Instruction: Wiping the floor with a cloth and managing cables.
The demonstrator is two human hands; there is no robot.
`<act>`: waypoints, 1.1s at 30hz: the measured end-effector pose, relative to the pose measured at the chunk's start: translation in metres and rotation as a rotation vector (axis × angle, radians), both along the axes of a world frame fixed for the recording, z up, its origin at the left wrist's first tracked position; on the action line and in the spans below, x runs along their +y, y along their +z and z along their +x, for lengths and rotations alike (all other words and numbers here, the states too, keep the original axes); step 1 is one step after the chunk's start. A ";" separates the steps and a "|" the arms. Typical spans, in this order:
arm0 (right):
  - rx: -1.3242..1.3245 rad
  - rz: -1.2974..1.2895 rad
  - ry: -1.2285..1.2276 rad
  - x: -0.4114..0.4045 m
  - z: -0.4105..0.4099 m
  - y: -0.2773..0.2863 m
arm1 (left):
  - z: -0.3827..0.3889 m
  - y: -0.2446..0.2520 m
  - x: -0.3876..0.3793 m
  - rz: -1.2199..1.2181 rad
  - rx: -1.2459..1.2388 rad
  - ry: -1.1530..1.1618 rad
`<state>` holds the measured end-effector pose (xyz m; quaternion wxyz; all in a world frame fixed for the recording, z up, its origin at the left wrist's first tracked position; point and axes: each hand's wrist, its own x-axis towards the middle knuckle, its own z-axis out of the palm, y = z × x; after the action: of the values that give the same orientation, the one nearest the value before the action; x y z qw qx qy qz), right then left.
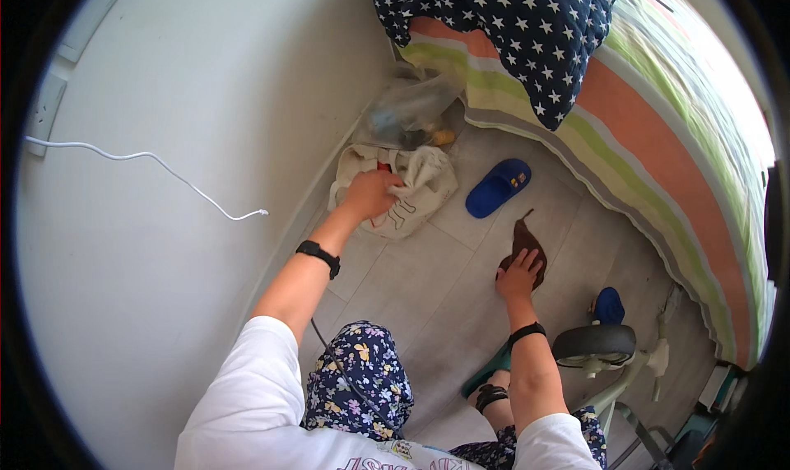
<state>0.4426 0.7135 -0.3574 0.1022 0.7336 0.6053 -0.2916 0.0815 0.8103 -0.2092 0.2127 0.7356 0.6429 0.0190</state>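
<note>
My left hand (372, 195) pinches the rim of a cream canvas tote bag (426, 198) that stands slumped on the floor against the wall. The bag has a line drawing on its front, and something red shows inside its mouth. To the right, my right hand (518, 277) rests with fingers spread on a crumpled dark brown cloth (523, 238) lying on the floor. Part of the cloth is hidden under the palm, and one end trails off in a thin tip.
Behind the tote sits a clear plastic bag (410, 115) with things in it. Blue clogs lie nearby, one in the open (498, 188) and one (609, 306) behind a grey wheel (594, 345). A striped bedspread (654, 136) hangs at right; a white cable (154, 156) dangles at left.
</note>
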 end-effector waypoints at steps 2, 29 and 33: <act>-0.040 0.028 0.001 -0.004 0.004 -0.004 | 0.014 0.012 -0.004 -0.024 -0.070 0.030; -0.018 0.020 -0.014 0.000 -0.014 0.011 | -0.083 -0.075 -0.008 -0.078 -0.151 0.687; -0.001 0.027 -0.006 0.002 -0.016 0.005 | -0.071 -0.068 -0.004 0.203 0.040 0.521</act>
<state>0.4267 0.7158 -0.3522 0.0920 0.7367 0.6070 -0.2833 0.0109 0.8068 -0.2773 0.1132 0.5631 0.8093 0.1227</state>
